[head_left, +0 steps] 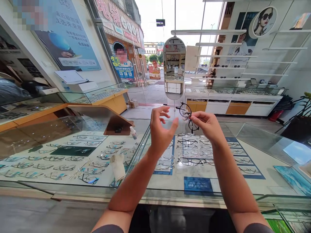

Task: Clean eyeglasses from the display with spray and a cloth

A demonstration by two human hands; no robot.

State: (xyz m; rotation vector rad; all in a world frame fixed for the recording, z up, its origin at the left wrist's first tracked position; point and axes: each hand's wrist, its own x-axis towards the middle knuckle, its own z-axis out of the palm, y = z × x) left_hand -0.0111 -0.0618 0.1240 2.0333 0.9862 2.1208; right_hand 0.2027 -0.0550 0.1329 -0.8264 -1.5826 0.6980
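Observation:
Above the glass display case (233, 181), my right hand (205, 124) pinches a pair of dark round-rimmed eyeglasses (185, 110) between thumb and fingers. The frame is tilted, one lens above the other, and a temple arm points toward my left hand. My left hand (161, 129) is raised beside the eyeglasses, its fingers curved and the thumb apart, with nothing in it. Below both hands, rows of eyeglass frames (190, 161) lie inside the case under the glass.
To the left, another glass case holds rows of frames (64, 167). A crumpled pale cloth (118, 166) and a small white bottle (133, 132) stand on the glass. An oval mirror (174, 68) rises behind my hands. A dark blue card (198, 185) lies near the front edge.

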